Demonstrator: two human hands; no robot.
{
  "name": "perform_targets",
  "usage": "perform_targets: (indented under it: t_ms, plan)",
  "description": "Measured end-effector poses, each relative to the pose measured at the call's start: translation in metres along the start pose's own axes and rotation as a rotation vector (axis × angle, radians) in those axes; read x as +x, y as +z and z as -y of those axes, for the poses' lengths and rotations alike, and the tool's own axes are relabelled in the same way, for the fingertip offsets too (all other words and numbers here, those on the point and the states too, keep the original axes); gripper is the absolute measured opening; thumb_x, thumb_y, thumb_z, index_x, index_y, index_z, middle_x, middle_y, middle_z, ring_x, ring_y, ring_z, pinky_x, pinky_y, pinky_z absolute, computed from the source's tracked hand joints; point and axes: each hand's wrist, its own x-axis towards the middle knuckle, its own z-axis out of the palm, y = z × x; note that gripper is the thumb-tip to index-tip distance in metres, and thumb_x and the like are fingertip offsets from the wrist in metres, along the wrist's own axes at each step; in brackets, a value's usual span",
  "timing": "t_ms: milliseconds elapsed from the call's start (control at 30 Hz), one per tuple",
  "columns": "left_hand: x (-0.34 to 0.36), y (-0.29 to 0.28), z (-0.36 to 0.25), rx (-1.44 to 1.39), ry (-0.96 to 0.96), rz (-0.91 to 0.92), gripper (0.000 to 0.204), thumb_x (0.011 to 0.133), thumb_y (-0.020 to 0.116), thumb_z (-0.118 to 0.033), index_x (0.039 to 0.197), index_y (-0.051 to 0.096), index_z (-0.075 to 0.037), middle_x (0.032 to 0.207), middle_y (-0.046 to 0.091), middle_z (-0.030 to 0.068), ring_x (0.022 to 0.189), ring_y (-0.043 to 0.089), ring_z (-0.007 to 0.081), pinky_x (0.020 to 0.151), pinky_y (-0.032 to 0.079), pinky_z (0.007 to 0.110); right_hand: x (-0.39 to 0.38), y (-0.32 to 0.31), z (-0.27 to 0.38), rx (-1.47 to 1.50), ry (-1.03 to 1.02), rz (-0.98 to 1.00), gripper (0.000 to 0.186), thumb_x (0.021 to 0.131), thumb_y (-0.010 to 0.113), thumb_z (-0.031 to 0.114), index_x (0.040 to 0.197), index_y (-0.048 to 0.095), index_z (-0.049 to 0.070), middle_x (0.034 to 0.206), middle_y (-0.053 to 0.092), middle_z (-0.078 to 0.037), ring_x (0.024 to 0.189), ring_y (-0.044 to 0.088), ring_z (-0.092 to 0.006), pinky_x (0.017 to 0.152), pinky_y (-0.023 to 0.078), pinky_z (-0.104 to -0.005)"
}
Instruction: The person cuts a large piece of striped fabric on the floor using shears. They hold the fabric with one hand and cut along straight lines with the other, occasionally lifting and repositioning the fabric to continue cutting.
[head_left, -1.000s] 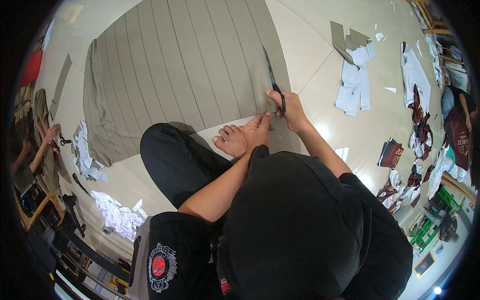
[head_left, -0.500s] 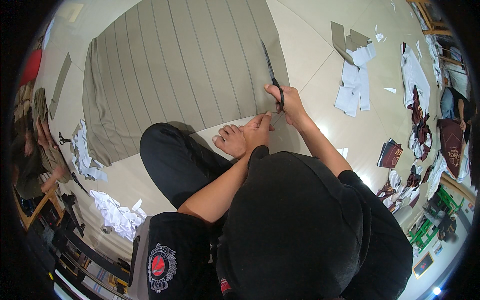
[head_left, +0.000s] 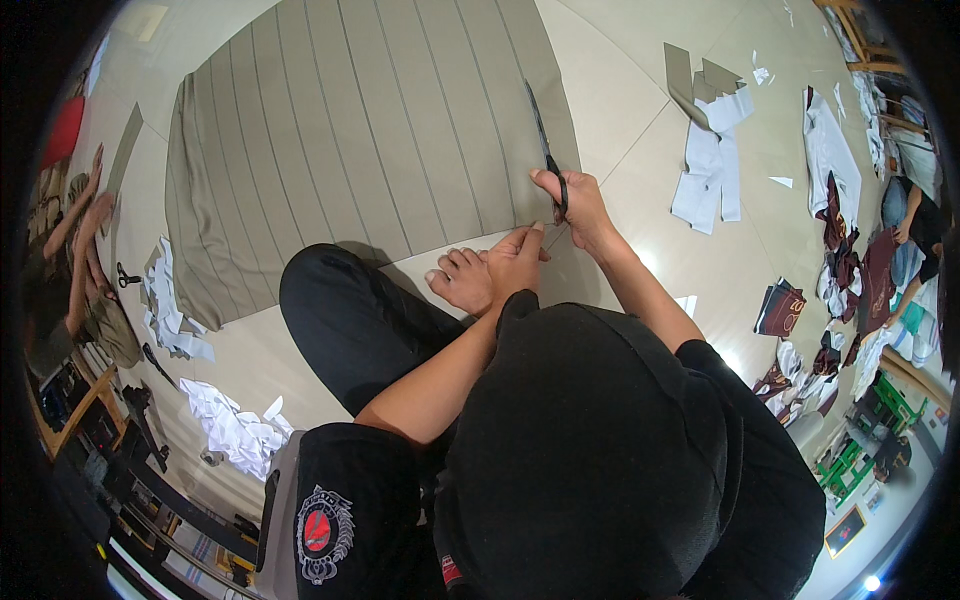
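Striped cloth lies spread on the floor. Right hand: fingers curled around the scissors, blades pointing far over the cloth's right part. Left hand: near the cloth's near-right edge; finger opening and grip cannot be told.

I see a pale tiled floor; on the near right, a framed picture hangs on the pale wall and a light glares.
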Motion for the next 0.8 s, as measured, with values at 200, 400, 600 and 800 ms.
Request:
perform_targets:
  t_ms: [200,400,600,800]
  plan:
    - [-0.003,-0.001,-0.007,0.061,-0.009,-0.017,0.028,0.095,0.068,-0.027,0.09,0.074,0.0,0.064,0.063,0.001,0.06,0.055,0.0074,0.06,0.04,0.023,0.003,-0.001,-0.004,-0.013,-0.004,0.001,0.04,0.083,0.082,0.039,0.07,0.059,0.008,0.057,0.049,0.002,0.045,0.045,-0.0095,0.043,0.034,-0.0251]
    - [0.002,-0.001,0.005,0.0,0.014,-0.012,0.029,0.095,0.069,-0.027,0.088,0.074,0.0,0.063,0.063,0.0011,0.06,0.055,0.0075,0.06,0.04,0.023,0.002,-0.003,0.0,-0.016,0.001,0.008,0.04,0.083,0.082,0.038,0.071,0.057,0.009,0.055,0.05,0.001,0.044,0.046,-0.0093,0.043,0.034,-0.0251]
    - [0.003,-0.001,0.005,-0.011,0.006,-0.006,0.029,0.095,0.069,-0.027,0.088,0.074,0.0,0.064,0.063,0.0014,0.06,0.055,0.0074,0.059,0.039,0.023,0.003,-0.004,-0.003,-0.003,-0.005,0.005,0.037,0.085,0.079,0.033,0.071,0.057,0.007,0.056,0.051,0.001,0.044,0.048,-0.0103,0.042,0.035,-0.0264]
    - [-0.002,-0.001,-0.005,0.053,-0.016,-0.025,0.029,0.095,0.07,-0.028,0.09,0.074,0.0,0.064,0.064,0.0017,0.06,0.055,0.0077,0.059,0.04,0.023,0.003,-0.003,-0.003,-0.01,-0.011,0.019,0.036,0.085,0.079,0.032,0.073,0.059,0.006,0.059,0.051,0.0,0.047,0.049,-0.0106,0.042,0.036,-0.0266]
